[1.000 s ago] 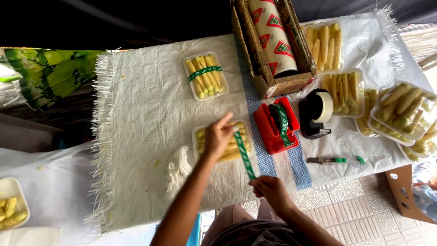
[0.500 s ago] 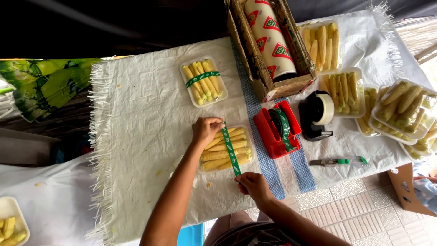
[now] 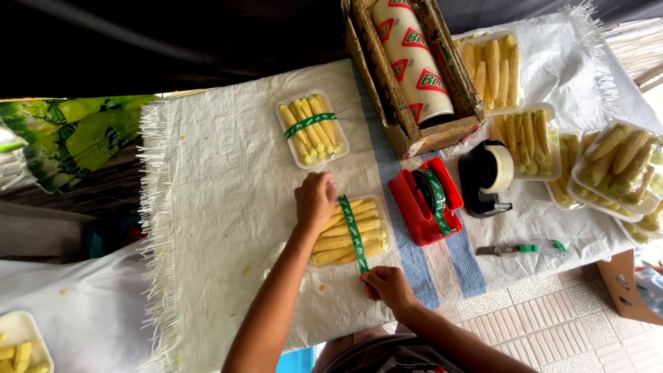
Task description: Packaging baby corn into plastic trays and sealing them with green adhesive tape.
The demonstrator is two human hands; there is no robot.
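A white tray of baby corn (image 3: 340,233) lies on the white woven cloth (image 3: 221,186) in front of me. A green printed tape strip (image 3: 353,231) runs across the tray from far edge to near edge. My left hand (image 3: 315,199) presses the strip's far end down at the tray's upper left rim. My right hand (image 3: 387,287) pinches the strip's near end just below the tray.
A finished tray with a green band (image 3: 312,128) sits farther back. A red tape dispenser (image 3: 425,200), a black tape dispenser (image 3: 487,178), a pen-like cutter (image 3: 518,249), a cardboard box holding a film roll (image 3: 411,65) and several corn trays (image 3: 608,166) lie to the right.
The tape strip, first held slanted in the air beside the tray, has been laid across the tray. My left hand dropped to the tray's far rim; my right pulled the near end down.
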